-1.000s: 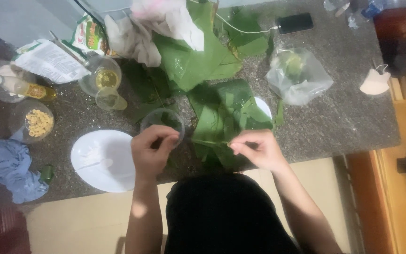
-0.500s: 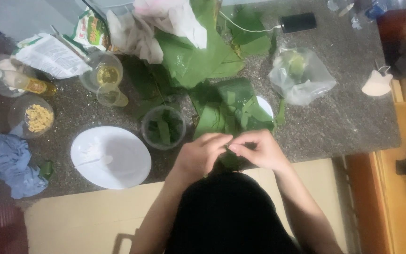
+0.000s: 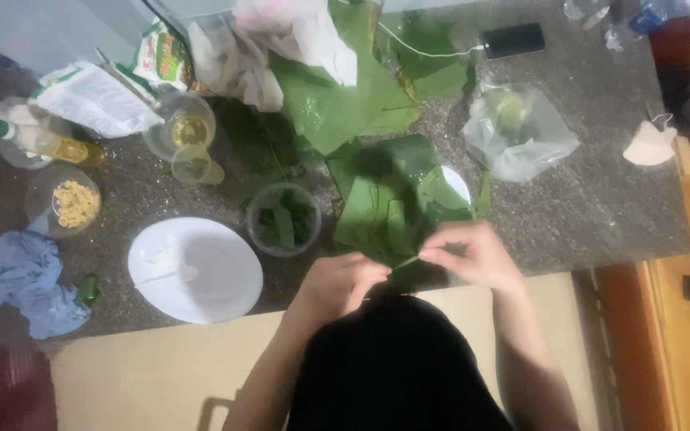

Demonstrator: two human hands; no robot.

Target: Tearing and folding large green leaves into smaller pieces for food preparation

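**Both hands pinch a thin green strip at the table's near edge**

Your left hand (image 3: 343,283) and right hand (image 3: 473,255) meet just in front of the pile of green leaves (image 3: 397,203), fingers drawn together. Each pinches one end of a thin leaf strip (image 3: 406,261) stretched between them, touching the pile's near edge. Left of the pile, just beside it, stands a clear bowl (image 3: 283,219) holding leaf pieces; further left lies a white plate (image 3: 196,270). Right of the pile, beyond it, sits a clear plastic bag (image 3: 518,132). Everything rests on the speckled stone table (image 3: 600,207).
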